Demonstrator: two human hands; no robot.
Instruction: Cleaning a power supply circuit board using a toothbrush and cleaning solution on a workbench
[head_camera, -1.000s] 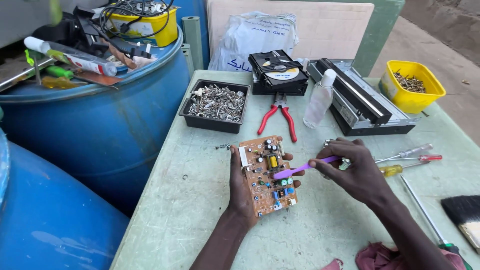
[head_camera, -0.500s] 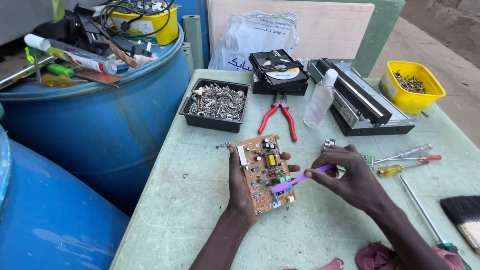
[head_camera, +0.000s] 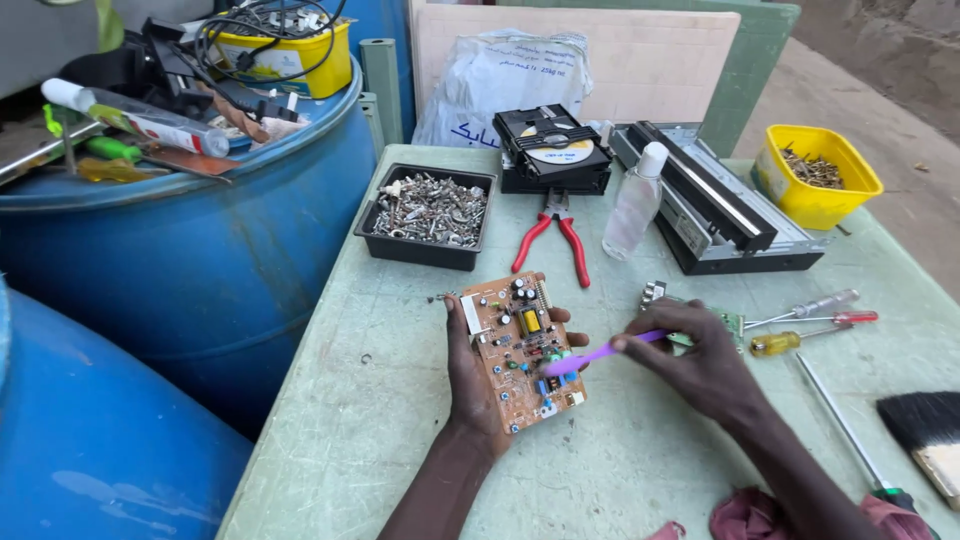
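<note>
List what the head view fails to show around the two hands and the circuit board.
- Underside of the circuit board: hidden, it faces the left hand that holds it.
- Tip of the purple tool in the right hand: too small to tell brush from pick.
- Small green board: mostly covered by the right hand.
- Black brush: handle cut off by the right edge.
- Red cloth: cut off by the bottom edge.

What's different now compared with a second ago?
The right hand has slid the purple brush down the circuit board, from its middle toward the lower end. The left hand holds the board as before; pliers and tray of screws are unmoved.
</note>
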